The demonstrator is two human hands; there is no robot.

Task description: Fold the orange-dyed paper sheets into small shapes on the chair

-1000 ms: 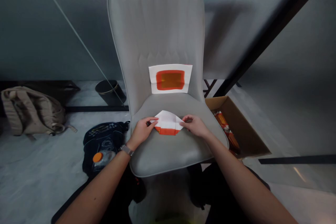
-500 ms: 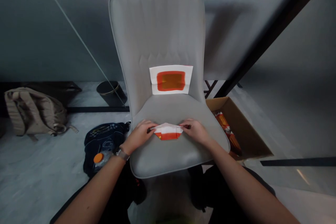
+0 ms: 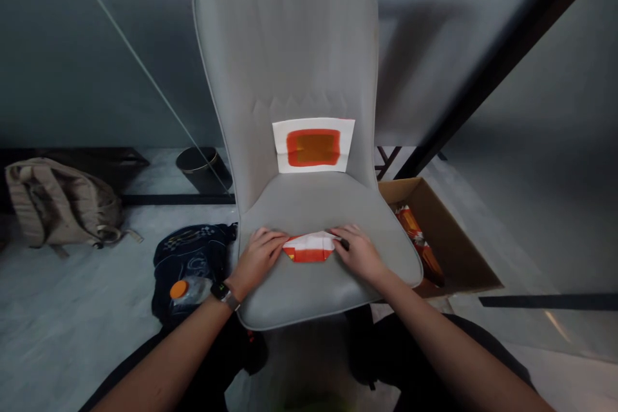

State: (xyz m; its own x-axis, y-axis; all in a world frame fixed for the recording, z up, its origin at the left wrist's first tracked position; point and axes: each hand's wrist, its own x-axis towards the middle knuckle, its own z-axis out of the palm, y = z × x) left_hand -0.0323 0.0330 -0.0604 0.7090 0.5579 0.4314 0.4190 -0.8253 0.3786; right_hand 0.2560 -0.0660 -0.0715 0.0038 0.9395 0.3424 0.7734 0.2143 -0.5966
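A folded white paper with an orange band (image 3: 309, 247) lies flat on the grey padded chair seat (image 3: 309, 296). My left hand (image 3: 259, 260) presses on its left end, and my right hand (image 3: 357, 255) presses on its right end. A small dark tip (image 3: 344, 244) shows at my right fingertips, too small to identify. Both hands hide the paper's ends. Propped on the chair back, a white sheet with an orange-bordered square (image 3: 313, 145) stands above the seat.
A cardboard box (image 3: 449, 238) holding orange-patterned paper (image 3: 419, 244) stands right of the chair. To the left are a dark bag (image 3: 188, 257) with an orange-capped bottle (image 3: 179, 290), a beige backpack (image 3: 62, 203) and a black bin (image 3: 203, 170).
The paper's raised white top has folded down, leaving a lower, flatter strip. Both hands have moved toward me and now press on its ends.
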